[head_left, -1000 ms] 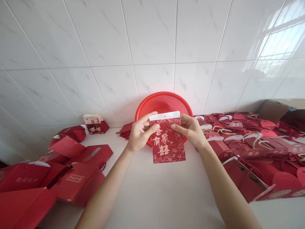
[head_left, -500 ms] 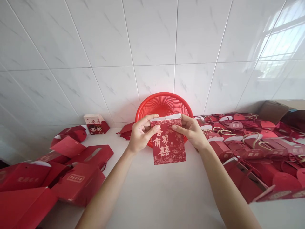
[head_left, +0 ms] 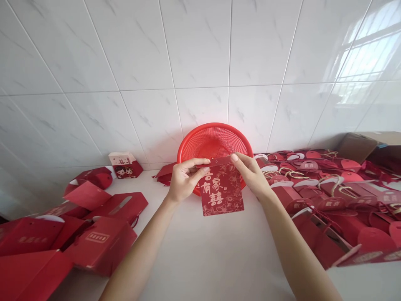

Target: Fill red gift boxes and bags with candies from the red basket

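A flat red paper box (head_left: 222, 192) with pale Chinese characters and a flower print hangs upright between my two hands. Its top strip is folded over toward me, and a small hole shows in it. My left hand (head_left: 188, 177) pinches the upper left corner, thumb in front and fingers behind. At the upper right corner, my right hand (head_left: 249, 172) grips the folded strip with its thumb on top. Behind the box, a red plastic strainer basket (head_left: 216, 130) leans against the wall and is partly covered by it.
Red gift boxes (head_left: 100, 240) crowd the left of the white table (head_left: 200, 259). Many more red boxes with rope handles (head_left: 332, 205) fill the right side. A small box with a cartoon couple (head_left: 125, 165) stands by the tiled wall (head_left: 200, 46). A cardboard carton (head_left: 366, 144) sits far right.
The box's white-edged top has been bent forward into a flat red strip. My right thumb has moved up from the front of the box onto that fold.
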The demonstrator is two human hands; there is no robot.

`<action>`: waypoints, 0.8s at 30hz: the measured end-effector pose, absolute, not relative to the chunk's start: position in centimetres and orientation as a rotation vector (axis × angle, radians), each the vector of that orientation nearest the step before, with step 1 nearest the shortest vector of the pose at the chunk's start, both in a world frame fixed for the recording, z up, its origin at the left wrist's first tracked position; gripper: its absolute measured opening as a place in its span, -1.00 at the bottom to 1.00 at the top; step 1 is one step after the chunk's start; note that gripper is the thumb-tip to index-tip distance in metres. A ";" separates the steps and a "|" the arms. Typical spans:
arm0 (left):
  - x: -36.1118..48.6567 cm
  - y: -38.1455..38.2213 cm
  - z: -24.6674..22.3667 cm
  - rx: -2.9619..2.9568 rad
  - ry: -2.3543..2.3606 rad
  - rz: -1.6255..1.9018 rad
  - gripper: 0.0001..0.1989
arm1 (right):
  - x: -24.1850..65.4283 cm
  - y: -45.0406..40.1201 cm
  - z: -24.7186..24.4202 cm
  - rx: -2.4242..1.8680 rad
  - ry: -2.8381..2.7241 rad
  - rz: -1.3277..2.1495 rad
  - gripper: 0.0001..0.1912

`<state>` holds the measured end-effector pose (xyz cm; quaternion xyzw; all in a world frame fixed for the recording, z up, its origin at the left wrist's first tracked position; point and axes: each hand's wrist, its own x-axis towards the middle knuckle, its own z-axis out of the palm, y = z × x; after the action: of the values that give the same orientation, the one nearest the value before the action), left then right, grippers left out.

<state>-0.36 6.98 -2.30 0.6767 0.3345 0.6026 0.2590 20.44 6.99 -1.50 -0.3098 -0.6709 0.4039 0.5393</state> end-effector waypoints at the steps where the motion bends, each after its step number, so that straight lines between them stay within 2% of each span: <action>1: -0.4 7.0 -2.4 1.842 0.909 1.633 -0.70 | 20.4 7.1 -1.6 -0.756 -1.584 0.938 -0.50; 9: -0.3 6.9 -2.5 1.882 0.971 1.564 -0.70 | 20.7 7.6 -1.9 -0.750 -1.583 1.046 -0.56; 16: -0.4 6.9 -2.2 1.881 0.913 1.557 -0.70 | 20.7 7.7 -2.0 -0.727 -1.590 0.989 -0.57; 21: -0.4 6.7 -2.0 1.874 0.896 1.566 -0.60 | 21.1 7.0 -1.3 -0.718 -1.660 0.946 -0.59; 24: -0.5 6.3 -1.9 1.898 0.894 1.584 -0.62 | 21.3 6.6 -0.9 -0.685 -1.711 0.962 -0.61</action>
<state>-0.49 6.28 -1.89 0.6983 0.3291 0.5828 0.2537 21.34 6.57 -0.94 -0.2839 -0.7096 0.3990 0.5066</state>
